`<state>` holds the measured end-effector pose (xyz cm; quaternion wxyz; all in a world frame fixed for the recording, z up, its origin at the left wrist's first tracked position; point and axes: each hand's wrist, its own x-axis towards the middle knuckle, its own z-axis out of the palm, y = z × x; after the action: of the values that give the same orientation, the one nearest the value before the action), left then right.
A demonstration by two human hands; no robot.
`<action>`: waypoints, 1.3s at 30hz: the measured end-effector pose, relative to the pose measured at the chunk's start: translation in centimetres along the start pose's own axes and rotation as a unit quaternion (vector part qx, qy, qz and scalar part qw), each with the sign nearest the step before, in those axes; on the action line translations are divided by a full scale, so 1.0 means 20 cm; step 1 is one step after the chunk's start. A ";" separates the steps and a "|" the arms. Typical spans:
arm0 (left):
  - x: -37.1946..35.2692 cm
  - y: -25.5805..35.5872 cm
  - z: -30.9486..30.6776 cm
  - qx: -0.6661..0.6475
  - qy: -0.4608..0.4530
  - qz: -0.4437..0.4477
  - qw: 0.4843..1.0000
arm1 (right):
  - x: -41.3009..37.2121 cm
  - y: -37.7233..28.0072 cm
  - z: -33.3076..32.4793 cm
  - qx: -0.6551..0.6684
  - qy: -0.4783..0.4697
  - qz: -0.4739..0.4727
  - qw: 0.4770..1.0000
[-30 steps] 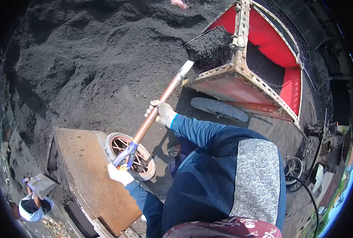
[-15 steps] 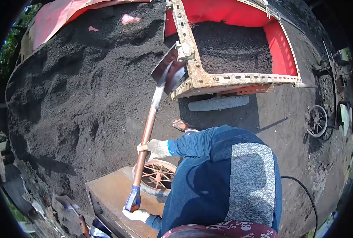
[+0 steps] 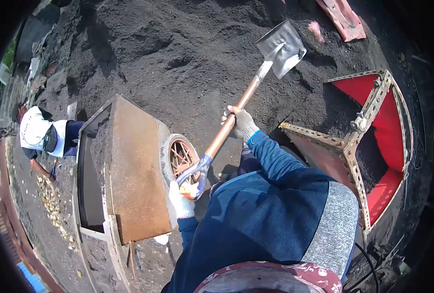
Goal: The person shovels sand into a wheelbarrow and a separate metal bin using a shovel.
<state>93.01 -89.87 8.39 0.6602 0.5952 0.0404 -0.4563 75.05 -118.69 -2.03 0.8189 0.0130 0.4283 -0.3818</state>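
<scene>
A shovel (image 3: 248,93) runs diagonally across the middle, its metal blade tipped up to the upper right over dark, loose material (image 3: 178,53). On its blade I see no load. My gloved right hand (image 3: 240,123) wraps round the brown shaft about midway. My gloved left hand (image 3: 182,199) grips the blue D-shaped handle at the lower end. Just left of the handle is a spoked wheel (image 3: 167,155) beside a rusty brown cart box (image 3: 136,171).
A metal-framed box with red lining (image 3: 390,146) stands at the right, dark material inside. At the far left a person in a white top (image 3: 41,132) bends over near pale stones (image 3: 53,205). A pink-red sheet (image 3: 343,19) lies at the upper right. A black cable (image 3: 371,263) hangs lower right.
The view has swung left, so the red-lined box now sits farther right and the brown cart shows more. The shovel blade has moved away from the box's frame. Both hands still hold the shovel.
</scene>
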 end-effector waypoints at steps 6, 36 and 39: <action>0.13 -0.34 -0.20 -0.175 -0.009 -0.138 0.975 | 0.34 0.22 0.01 -0.098 0.073 0.033 0.992; 1.70 -0.82 -0.25 0.141 0.087 0.017 0.986 | 1.54 0.28 -0.40 0.024 0.203 -0.009 0.979; 1.51 -0.48 -0.11 0.137 -0.002 0.030 0.990 | 0.71 0.04 -0.09 0.154 0.134 -0.057 0.977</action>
<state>105.37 -103.63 -17.55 0.5858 0.6801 -0.0415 -0.4389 79.25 -126.27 -13.50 0.7194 0.1660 0.4700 -0.4838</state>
